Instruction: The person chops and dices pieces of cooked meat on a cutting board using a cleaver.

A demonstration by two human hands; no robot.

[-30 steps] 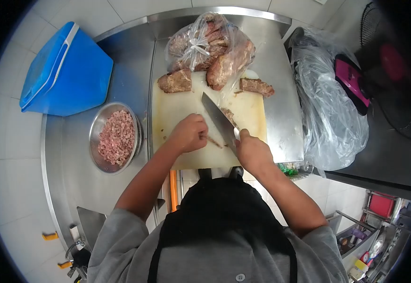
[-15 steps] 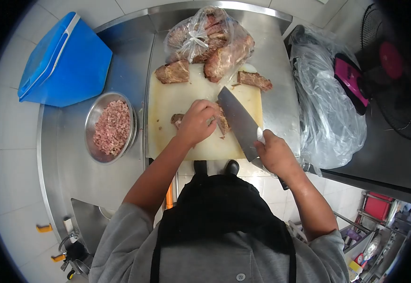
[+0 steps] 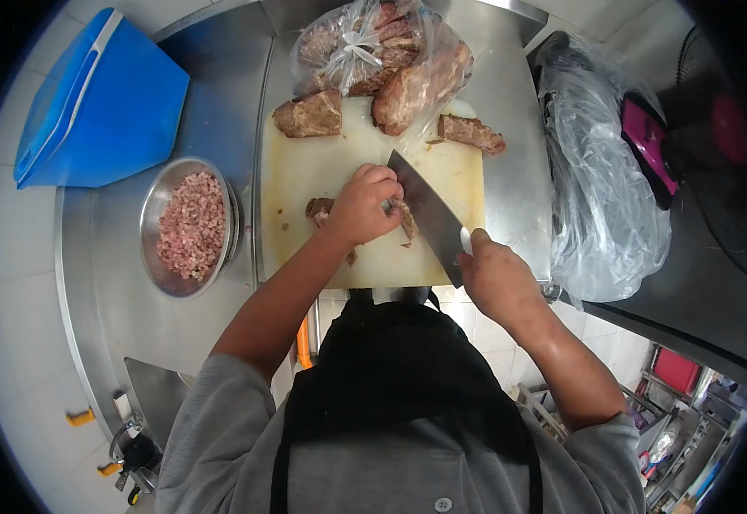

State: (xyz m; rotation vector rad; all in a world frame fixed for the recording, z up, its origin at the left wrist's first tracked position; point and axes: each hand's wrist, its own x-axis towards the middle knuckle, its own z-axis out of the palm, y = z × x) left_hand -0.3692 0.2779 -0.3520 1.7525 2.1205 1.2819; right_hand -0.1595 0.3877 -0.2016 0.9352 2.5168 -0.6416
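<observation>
Two bare hands: apart, with the cleaver blade between them; 12 o'clock points away from the person.
Meat strip: a slender brown strip of cooked-looking meat (image 3: pixel 408 224) lies near the middle of the pale cream, rectangular cutting board (image 3: pixel 452 184), its long axis running roughly from 11 to 5 o'clock.
Left hand: the left hand (image 3: pixel 367 204) is the nearer one, at 10 o'clock from the strip, its bent fingers at the strip's far end; whether they pinch it or only steady it, I cannot tell.
Right hand: the right hand (image 3: pixel 498 274), at 4 o'clock from the strip and farther off, is closed round the handle of the broad, grey metal cleaver (image 3: pixel 426 214).
Blade and strip: the blade also slants from 11 to 5 o'clock, nearly parallel, just beside the strip on its 3 o'clock side; contact cannot be made out.
Piece by the wrist: a short brown chunk of meat (image 3: pixel 318 207) sits at 9 o'clock from the left hand, partly hidden by it.
Board's far edge: one thick, brown meat block (image 3: pixel 308 115) at 11 o'clock from the strip, one narrower, reddish-brown meat block (image 3: pixel 473 134) at 1 o'clock.
</observation>
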